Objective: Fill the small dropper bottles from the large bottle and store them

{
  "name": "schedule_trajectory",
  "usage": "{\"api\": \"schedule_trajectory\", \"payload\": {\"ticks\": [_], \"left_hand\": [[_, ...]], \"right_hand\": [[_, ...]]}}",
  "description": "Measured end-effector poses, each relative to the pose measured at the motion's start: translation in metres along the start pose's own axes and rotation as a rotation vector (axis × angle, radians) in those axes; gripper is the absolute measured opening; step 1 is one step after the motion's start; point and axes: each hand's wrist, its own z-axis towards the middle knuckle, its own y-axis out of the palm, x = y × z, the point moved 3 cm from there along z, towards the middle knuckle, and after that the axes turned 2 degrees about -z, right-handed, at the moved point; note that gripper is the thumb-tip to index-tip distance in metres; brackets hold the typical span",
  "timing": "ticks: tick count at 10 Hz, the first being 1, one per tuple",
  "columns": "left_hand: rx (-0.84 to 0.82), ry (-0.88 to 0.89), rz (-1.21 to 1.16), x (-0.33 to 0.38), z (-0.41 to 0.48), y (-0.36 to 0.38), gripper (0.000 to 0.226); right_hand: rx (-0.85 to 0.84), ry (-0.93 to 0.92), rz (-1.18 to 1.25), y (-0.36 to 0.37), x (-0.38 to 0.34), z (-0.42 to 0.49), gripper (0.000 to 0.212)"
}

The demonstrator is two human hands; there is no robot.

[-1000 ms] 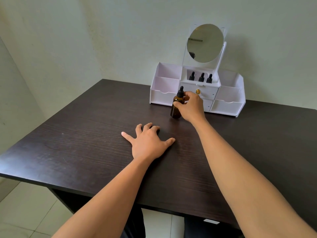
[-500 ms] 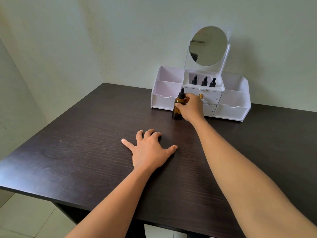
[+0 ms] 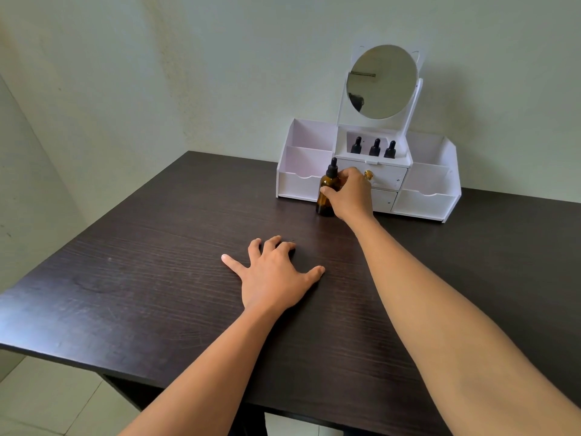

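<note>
A large amber dropper bottle (image 3: 326, 196) with a black dropper cap stands upright on the dark table, just in front of the white organizer (image 3: 301, 184). My right hand (image 3: 350, 195) grips the bottle's body from the right side. Three small black-capped dropper bottles (image 3: 374, 147) stand in a row in the organizer's top middle slot. My left hand (image 3: 273, 275) rests palm down on the table with fingers spread, holding nothing, well in front of the bottle.
The organizer has open side compartments, two small drawers with a gold knob (image 3: 368, 175) and a round mirror (image 3: 382, 81) on top. It stands at the table's (image 3: 141, 262) far edge against the wall. The table's front edge is near me.
The view has tilted a little, so everything sits slightly lower in the frame. My right hand stays on the large bottle, which remains standing on the table. My left hand has not moved.
</note>
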Motion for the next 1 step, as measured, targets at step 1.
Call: {"api": "schedule_trajectory", "payload": {"ticks": [1], "left_hand": [[0.003,0.007,0.010,0.0009,0.0008,-0.0001,0.080]], "right_hand": [[0.025,-0.008,0.041,-0.0010,0.0011,-0.0043,0.058]]}}
